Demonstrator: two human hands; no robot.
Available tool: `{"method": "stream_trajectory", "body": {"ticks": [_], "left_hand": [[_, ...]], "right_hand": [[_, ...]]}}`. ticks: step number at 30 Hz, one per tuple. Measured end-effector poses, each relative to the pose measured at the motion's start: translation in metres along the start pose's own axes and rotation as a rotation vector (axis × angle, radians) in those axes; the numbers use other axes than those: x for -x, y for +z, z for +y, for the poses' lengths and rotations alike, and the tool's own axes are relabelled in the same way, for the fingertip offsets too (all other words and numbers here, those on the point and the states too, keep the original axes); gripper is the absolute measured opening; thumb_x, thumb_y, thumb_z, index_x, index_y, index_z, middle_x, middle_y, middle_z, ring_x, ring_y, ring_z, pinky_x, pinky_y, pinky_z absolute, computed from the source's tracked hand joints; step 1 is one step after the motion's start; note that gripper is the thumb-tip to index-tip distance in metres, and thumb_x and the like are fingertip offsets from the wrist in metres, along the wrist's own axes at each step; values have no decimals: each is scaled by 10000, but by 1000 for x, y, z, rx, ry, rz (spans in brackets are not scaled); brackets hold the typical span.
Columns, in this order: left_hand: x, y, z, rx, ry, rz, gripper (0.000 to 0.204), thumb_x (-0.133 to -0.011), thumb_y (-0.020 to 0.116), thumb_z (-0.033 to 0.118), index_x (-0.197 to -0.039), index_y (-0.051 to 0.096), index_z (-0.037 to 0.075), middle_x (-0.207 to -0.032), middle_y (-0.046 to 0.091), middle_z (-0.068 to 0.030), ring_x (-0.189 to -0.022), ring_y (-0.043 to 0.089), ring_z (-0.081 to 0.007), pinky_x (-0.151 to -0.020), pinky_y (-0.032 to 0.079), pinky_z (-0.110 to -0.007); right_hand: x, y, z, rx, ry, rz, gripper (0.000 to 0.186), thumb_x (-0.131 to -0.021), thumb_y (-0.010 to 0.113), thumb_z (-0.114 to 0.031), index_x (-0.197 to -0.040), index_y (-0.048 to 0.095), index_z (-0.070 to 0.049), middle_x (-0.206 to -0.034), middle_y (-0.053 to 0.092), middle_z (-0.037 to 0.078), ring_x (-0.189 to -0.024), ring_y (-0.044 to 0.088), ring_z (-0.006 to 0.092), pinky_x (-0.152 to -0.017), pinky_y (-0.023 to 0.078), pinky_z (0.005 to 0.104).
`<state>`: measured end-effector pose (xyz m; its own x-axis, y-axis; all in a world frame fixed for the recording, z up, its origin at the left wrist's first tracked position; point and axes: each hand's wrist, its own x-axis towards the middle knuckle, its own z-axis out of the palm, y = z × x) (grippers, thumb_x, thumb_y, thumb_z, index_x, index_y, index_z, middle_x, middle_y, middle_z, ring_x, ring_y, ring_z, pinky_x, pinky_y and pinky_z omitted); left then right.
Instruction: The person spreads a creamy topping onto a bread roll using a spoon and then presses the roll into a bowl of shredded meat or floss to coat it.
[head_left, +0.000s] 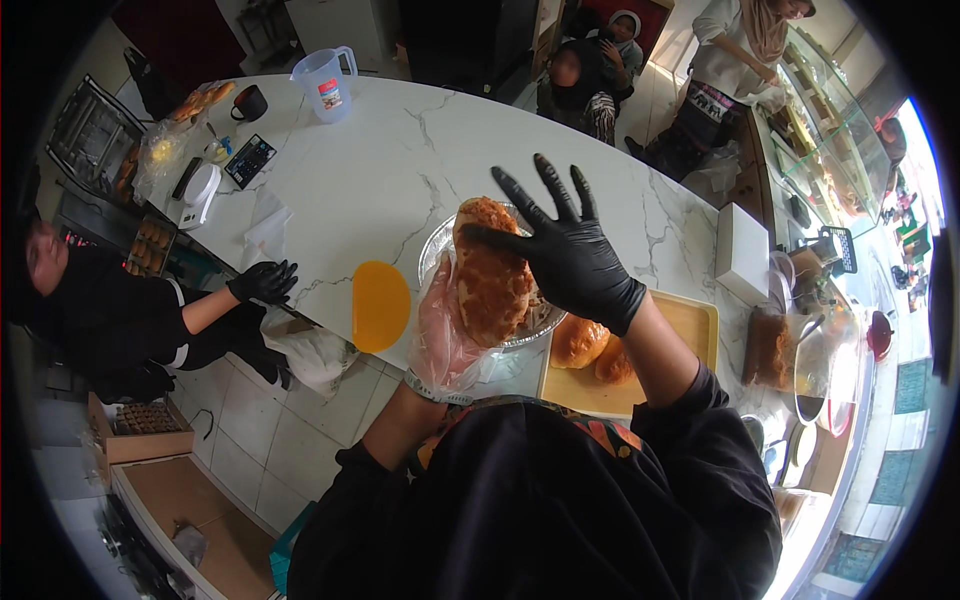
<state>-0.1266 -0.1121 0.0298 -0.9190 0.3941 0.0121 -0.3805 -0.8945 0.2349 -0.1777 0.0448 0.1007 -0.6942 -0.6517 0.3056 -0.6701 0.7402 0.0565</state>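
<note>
My left hand (440, 330), in a clear plastic glove, holds a long bread roll (492, 285) whose upper face is coated in a brown, crumbly topping. Above the roll's right side is my right hand (585, 262) in a black glove, fingers spread apart; its thumb lies across the roll, and whether it presses on it I cannot tell. Beneath both is a round silver bowl (430, 245), partly hidden, with shredded brownish stuff showing at its right. Glossy golden buns (578, 341) sit on a light wooden-looking tray (688, 345) beside my right forearm.
An orange-yellow dough scraper (381, 306) lies left of the bowl on the marble-patterned table (400, 150). Farther off are a clear jug (325, 88), a dark mug (249, 103) and a white scale (200, 195). A co-worker's black-gloved hand (263, 284) reaches to the table's left edge. A white box (742, 255) stands right.
</note>
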Motion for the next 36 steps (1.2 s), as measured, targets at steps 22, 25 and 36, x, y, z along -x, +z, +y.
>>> {"method": "stream_trajectory", "body": {"ticks": [22, 25, 36], "left_hand": [[-4, -17, 7, 86, 66, 108, 496, -969, 342, 382, -1338, 364, 50, -1287, 477, -160, -1148, 521, -299, -954, 458, -458], [0, -34, 17, 35, 157, 114, 475, -963, 361, 370, -1306, 397, 43, -1247, 511, -150, -1127, 537, -288, -938, 470, -449], [11, -46, 25, -18, 286, 252, 460, -962, 349, 387, -1292, 433, 77, -1228, 540, -110, -1092, 561, -266, -895, 484, -436]], "right_hand": [[27, 36, 18, -416, 219, 10, 760, -706, 493, 71, -1394, 361, -225, -1477, 203, 164, -1329, 229, 408, -1073, 248, 480], [26, 50, 35, -725, 329, -207, 663, -757, 607, -98, -1374, 365, -112, -1361, 376, 216, -1218, 415, 369, -1010, 361, 389], [59, 150, 6, -536, 3, -251, 266, -723, 650, -192, -967, 633, -87, -926, 559, 135, -886, 588, 288, -801, 486, 371]]}}
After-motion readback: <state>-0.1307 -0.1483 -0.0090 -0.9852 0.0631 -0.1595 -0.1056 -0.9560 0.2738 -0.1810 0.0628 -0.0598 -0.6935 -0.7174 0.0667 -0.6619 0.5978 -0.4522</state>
